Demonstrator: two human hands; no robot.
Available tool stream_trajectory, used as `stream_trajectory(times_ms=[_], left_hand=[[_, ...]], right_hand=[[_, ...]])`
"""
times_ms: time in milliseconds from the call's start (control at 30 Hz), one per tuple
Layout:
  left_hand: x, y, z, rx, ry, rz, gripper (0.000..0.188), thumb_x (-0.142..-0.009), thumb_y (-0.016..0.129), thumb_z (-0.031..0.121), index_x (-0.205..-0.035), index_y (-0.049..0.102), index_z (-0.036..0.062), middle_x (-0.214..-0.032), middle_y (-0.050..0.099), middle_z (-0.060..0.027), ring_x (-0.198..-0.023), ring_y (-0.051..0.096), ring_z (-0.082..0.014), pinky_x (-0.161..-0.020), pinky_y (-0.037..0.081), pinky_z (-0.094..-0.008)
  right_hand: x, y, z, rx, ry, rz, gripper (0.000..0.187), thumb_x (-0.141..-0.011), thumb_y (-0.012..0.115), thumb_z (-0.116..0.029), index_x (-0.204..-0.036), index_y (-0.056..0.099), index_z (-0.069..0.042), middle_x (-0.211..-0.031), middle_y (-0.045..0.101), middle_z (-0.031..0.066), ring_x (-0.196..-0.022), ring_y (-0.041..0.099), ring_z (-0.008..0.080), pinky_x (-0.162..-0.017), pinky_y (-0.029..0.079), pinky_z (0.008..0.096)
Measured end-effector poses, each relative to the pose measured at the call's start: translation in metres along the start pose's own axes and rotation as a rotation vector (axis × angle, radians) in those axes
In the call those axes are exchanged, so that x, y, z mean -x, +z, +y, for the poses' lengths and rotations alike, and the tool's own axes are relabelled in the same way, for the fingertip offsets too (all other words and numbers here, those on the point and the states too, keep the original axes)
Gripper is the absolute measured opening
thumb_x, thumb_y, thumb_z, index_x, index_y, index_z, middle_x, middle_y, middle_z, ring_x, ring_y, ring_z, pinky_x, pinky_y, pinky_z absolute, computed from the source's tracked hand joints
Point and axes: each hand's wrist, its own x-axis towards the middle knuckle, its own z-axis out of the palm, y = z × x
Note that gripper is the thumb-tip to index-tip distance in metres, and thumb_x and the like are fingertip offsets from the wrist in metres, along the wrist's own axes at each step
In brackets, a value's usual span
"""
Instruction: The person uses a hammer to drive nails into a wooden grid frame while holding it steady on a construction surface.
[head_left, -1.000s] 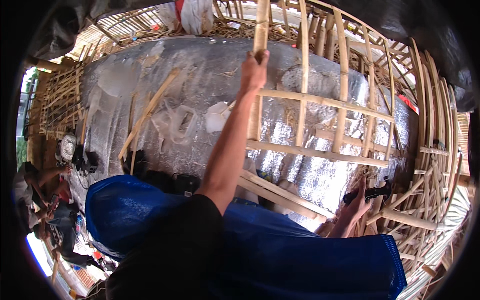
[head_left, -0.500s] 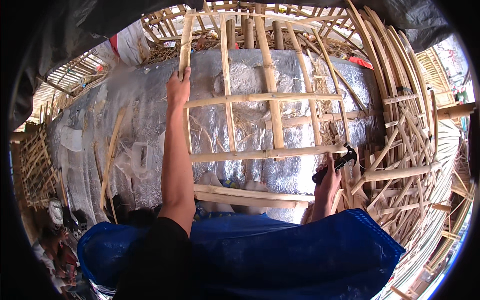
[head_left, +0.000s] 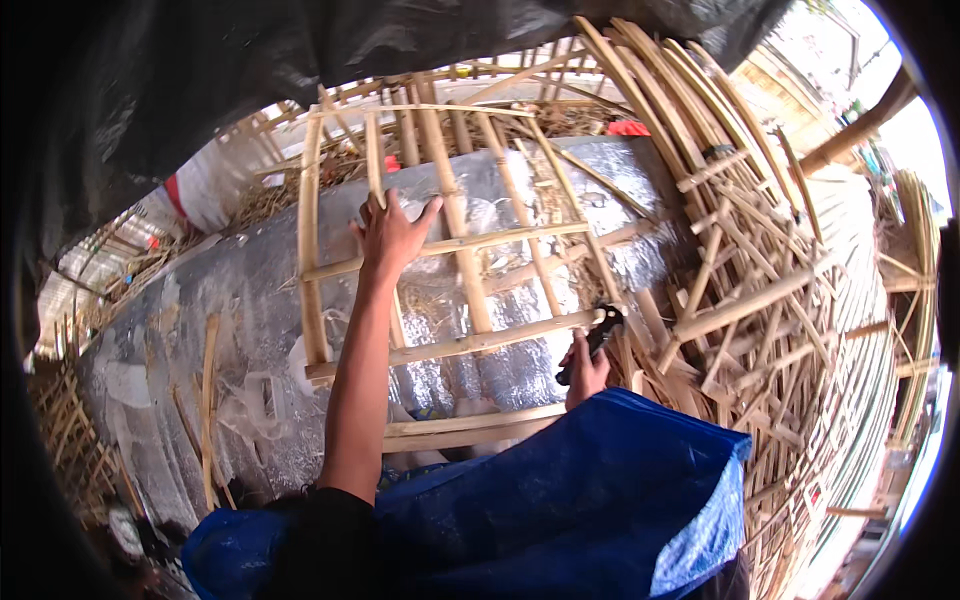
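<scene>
A ladder-like frame of split bamboo strips (head_left: 447,180) lies across a silvery foil sheet (head_left: 150,330) in front of me. My left hand (head_left: 392,238) is over its upper left part, fingers spread, at the second upright strip; whether the fingertips touch the strip I cannot tell. In my right hand (head_left: 588,372) is a claw hammer (head_left: 600,338) with a black handle. Its dark head sits beside the right end of the frame's lower crosspiece (head_left: 480,340).
Heaped bamboo pieces (head_left: 750,300) crowd the right side. Below the frame rest loose bamboo slats (head_left: 470,428), and blue plastic sheeting (head_left: 480,520) covers my lap. Dark plastic sheeting (head_left: 200,90) hangs across the top. A thin strip (head_left: 209,400) lies at left.
My left hand has left the frame's left outer strip and shifted right, its fingers now spread. The view has turned, so the frame and hammer appear further left.
</scene>
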Motion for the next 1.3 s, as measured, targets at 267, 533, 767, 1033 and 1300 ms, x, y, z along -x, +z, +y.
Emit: stream_trajectory(times_ms=[267, 533, 767, 1033, 1300], left_hand=[[0.000, 0.040, -0.053, -0.158, 0.175, 0.286, 0.109, -0.071, 0.069, 0.079, -0.137, 0.048, -0.0044, -0.137, 0.052, -0.0282, -0.129, 0.048, -0.0442, -0.107, 0.036, -0.0538], [-0.030, 0.051, -0.094, -0.071, 0.265, 0.260, 0.072, -0.079, 0.075, 0.049, -0.131, 0.053, 0.0041, -0.132, 0.058, -0.0226, -0.123, 0.053, -0.0424, -0.103, 0.040, -0.0522], [-0.027, 0.064, -0.098, 0.059, 0.175, 0.264, 0.054, -0.079, 0.072, 0.027, -0.123, 0.053, 0.0038, -0.123, 0.061, -0.0228, -0.118, 0.054, -0.0439, -0.101, 0.039, -0.0537], [-0.030, 0.048, -0.150, 0.106, 0.330, 0.384, 0.047, -0.077, 0.072, 0.024, -0.116, 0.053, 0.0042, -0.111, 0.060, -0.0239, -0.107, 0.055, -0.0456, -0.095, 0.040, -0.0532], [-0.024, 0.064, -0.138, 0.202, 0.339, 0.211, 0.053, -0.085, 0.069, 0.023, -0.126, 0.049, -0.0041, -0.122, 0.057, -0.0270, -0.114, 0.056, -0.0437, -0.101, 0.042, -0.0486]], right_hand=[[0.040, -0.017, 0.016, 0.450, -0.262, -0.146, 0.027, -0.089, 0.073, -0.025, -0.094, 0.059, -0.002, -0.069, 0.062, 0.0144, -0.061, 0.057, 0.0233, -0.059, 0.045, 0.0384], [0.073, -0.081, 0.023, 0.569, -0.558, -0.484, 0.030, -0.078, 0.074, -0.010, -0.105, 0.063, -0.002, -0.091, 0.067, 0.0189, -0.081, 0.068, 0.0349, -0.072, 0.054, 0.0426], [0.076, -0.119, 0.028, 0.834, -0.713, -0.317, 0.044, -0.073, 0.083, -0.029, -0.107, 0.067, -0.008, -0.104, 0.065, 0.0140, -0.101, 0.060, 0.0381, -0.086, 0.049, 0.0483], [0.137, -0.257, 0.003, 0.948, -0.458, 0.389, 0.035, -0.078, 0.080, -0.017, -0.103, 0.060, -0.004, -0.100, 0.064, 0.0146, -0.100, 0.060, 0.0334, -0.087, 0.047, 0.0436], [0.203, -0.302, 0.028, 1.094, -0.157, 0.303, 0.034, -0.074, 0.077, -0.009, -0.100, 0.056, -0.004, -0.103, 0.062, 0.0144, -0.100, 0.059, 0.0340, -0.088, 0.048, 0.0443]])
